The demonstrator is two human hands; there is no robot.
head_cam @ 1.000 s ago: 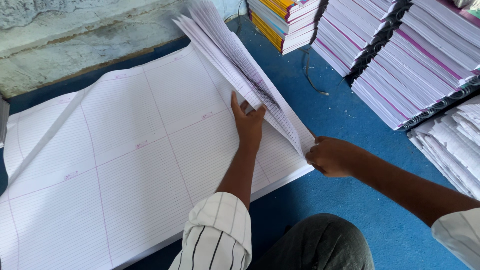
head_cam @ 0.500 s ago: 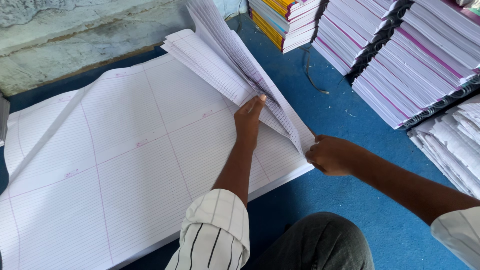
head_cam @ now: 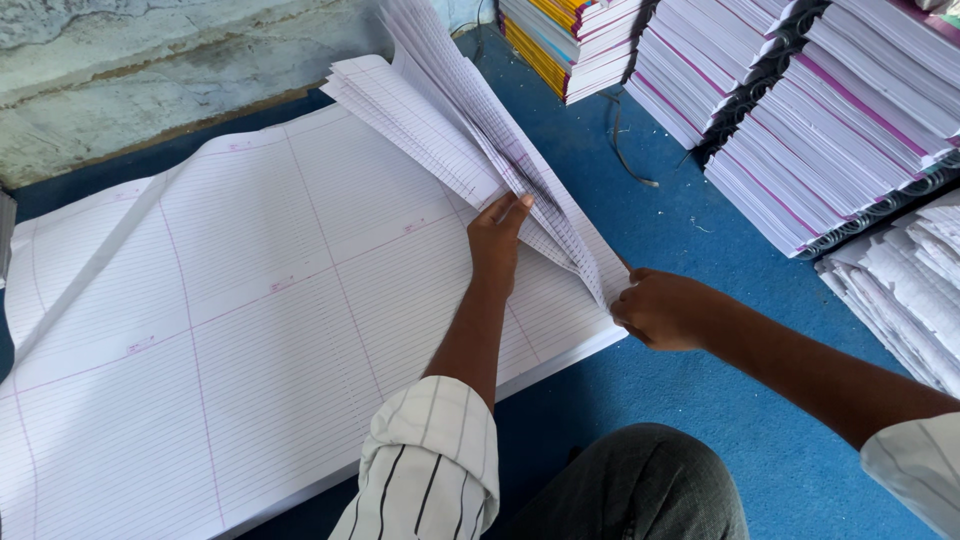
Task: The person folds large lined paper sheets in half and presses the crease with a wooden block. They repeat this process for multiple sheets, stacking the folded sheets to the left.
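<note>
From the head view, looking down, a broad stack of large ruled sheets lies flat on the blue floor, white with fine grey lines and pink rules that cross it into panels, each panel bearing a small pink mark too small to make out. Beyond it runs a rough grey wall. At the top right stand piles of finished notebooks: one pile with yellow and orange covers, then several white-edged piles with pink stripes, some showing dark spiral bindings at their edges. At the far right edge lies a looser heap of white paper. A thin dark cord lies on the floor beside the piles. A lifted sheaf of ruled sheets rises from the near right corner of the flat stack, fanned and tilted up toward the top of the frame. The left hand is pressed flat against the underside of that sheaf, fingers extended upward, fingertips touching the paper, so its grip is released rather than closed. The right hand is at the sheaf's lower corner, its grip apparently clenched on the paper's edge, though the fingers are hidden behind the knuckles. Both forearms come from striped white sleeves, above a grey-clad knee.
</note>
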